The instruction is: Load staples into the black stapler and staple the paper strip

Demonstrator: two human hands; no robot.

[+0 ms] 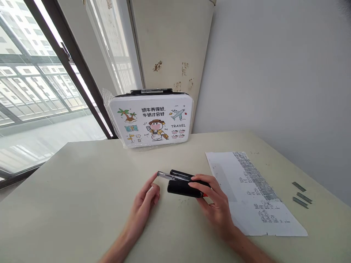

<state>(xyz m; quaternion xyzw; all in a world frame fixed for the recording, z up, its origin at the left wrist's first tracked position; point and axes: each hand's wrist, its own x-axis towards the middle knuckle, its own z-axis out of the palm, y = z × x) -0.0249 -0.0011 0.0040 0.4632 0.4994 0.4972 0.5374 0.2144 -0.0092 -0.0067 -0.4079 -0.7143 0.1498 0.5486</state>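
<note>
Black plastic stapler [183,184] sits centre frame on the cream table [82,190], opened. Right hand [216,204] clamps fingers over its body to steady it. Left hand [145,201], fingers loosely curled, holding nothing, fingertip touches the protruding metal staple rail [166,176]. Spare grey staple strips [301,195] lie far right.

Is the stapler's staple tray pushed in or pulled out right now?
Out: the metal tray juts from the black stapler, which the right hand grips; the left hand touches its tip.

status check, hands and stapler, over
Right hand grips the stapler on the table. Left hand fingertip at its metal tray tip. Paper and staple strips lie right, apart.
</note>
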